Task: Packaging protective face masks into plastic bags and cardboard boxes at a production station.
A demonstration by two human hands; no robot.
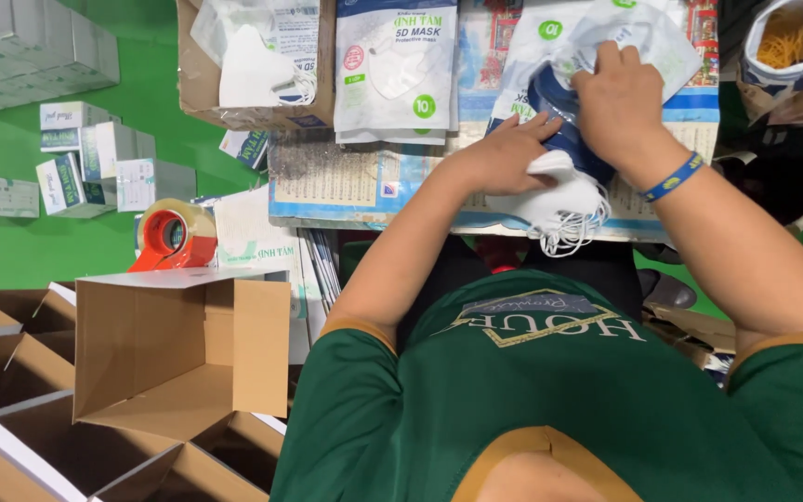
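My left hand (504, 153) presses on a stack of white face masks (559, 191) whose ear loops hang loose toward my lap. Just beyond it, my right hand (620, 102), with a blue wristband, grips the mouth of a clear plastic bag (569, 56) printed in blue and white. The far end of the mask stack sits inside the bag's blue part. Both hands work over a low board (346, 181) covered with printed paper, above my knees.
Filled mask packets (397, 65) and a carton of masks (253, 65) lie beyond the board. An orange tape dispenser (174, 237) and an open cardboard box (178, 353) are at my left. Small white boxes (95, 167) stand on the green floor. A bag of yellow rubber bands (787, 42) sits far right.
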